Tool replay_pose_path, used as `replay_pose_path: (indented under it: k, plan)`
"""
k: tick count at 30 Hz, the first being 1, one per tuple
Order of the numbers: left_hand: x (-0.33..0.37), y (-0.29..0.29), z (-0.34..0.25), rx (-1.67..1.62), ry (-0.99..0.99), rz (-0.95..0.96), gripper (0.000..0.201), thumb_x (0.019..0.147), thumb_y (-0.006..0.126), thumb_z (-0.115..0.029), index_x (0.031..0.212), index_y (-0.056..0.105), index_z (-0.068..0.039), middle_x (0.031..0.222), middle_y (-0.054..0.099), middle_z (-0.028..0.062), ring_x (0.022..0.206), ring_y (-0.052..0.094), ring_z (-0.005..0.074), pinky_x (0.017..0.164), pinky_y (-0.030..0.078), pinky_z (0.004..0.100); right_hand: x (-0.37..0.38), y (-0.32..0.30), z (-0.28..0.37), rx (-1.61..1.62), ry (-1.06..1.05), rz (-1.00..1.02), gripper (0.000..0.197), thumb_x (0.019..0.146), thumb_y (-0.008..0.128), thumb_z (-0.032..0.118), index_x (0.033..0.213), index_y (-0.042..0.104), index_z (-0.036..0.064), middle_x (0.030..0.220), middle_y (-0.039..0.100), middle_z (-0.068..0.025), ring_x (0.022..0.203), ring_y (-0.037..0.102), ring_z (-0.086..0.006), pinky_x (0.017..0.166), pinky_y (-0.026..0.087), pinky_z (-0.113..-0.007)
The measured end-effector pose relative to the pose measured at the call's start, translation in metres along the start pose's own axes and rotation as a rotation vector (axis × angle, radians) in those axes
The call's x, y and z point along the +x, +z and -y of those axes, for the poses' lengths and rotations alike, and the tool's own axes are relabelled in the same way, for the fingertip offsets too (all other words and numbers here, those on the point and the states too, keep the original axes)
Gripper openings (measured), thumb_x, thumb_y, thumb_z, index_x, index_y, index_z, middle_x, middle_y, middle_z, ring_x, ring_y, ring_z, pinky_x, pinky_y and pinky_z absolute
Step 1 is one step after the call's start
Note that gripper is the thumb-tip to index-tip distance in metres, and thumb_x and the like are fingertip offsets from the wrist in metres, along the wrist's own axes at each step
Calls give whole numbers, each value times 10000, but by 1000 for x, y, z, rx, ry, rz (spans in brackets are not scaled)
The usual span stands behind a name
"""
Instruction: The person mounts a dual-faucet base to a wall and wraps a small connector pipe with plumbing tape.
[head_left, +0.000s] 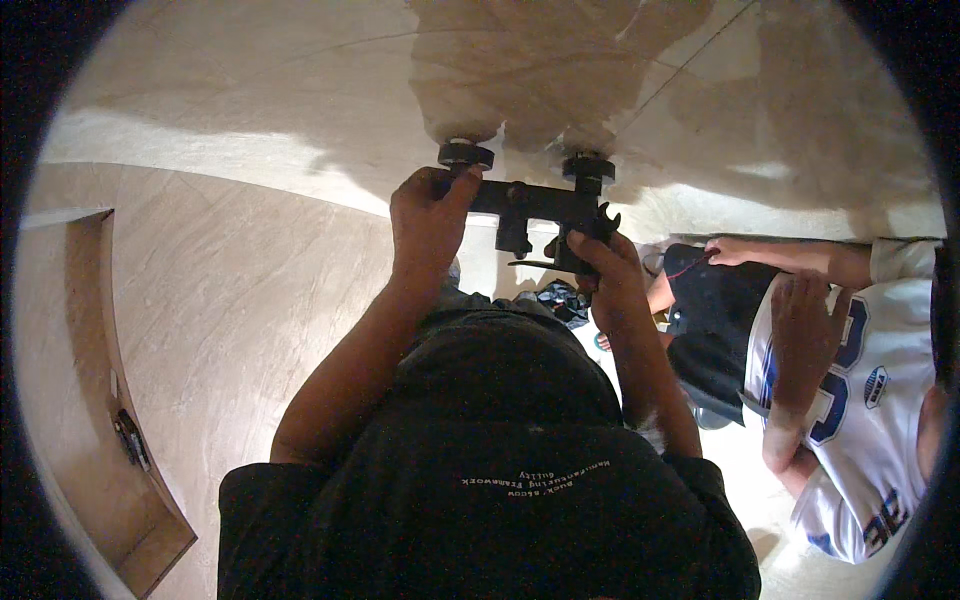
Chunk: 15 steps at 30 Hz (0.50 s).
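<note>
A black wall mixer tap (540,203) spans two round black flanges at the stone-patterned wall: a left flange (466,155) and a right flange (588,166). My left hand (430,215) grips the left end of its bar, the thumb up by the left flange. Lower on the right side, my right hand (608,262) is closed round the body, thumb pressed to its front. Above those fingers sticks out a dark forked jaw (611,218), like a wrench's; whether it is a separate tool I cannot tell. A short outlet (513,240) hangs from the bar's middle.
At the right, close by, is a person in a white and blue jersey (850,400), one hand (730,250) holding a thin dark red cord. A recessed wall niche (110,400) at the left holds a small dark object (130,440). Black plastic (562,300) lies below the mixer.
</note>
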<state>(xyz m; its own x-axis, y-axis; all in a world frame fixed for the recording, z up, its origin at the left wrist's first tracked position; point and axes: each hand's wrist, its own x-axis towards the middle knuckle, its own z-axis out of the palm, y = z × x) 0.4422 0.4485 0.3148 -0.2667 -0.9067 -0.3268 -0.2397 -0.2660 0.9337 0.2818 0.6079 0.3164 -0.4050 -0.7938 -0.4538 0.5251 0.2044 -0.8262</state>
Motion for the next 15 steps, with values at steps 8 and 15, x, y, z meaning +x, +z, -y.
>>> replay_pose_path:
  k: [8,15]
  plan:
    - [-8,-2,-9,-688,-251,133,328,889,696,-246,1020,632,47,881,676,85,808,650,196,729,542,333,2,-8,-6,-61,51,-15,239,851,693,245,1006,648,68,815,707,-29,541,503,-37,450,314,-206]
    - [3,-5,6,287,34,88,338,941,587,-286,1099,586,12,1009,667,141,922,673,256,767,569,388,1,-6,-1,-79,83,-16,258,849,698,245,1037,635,80,827,709,-26,571,532,-33,456,310,-188]
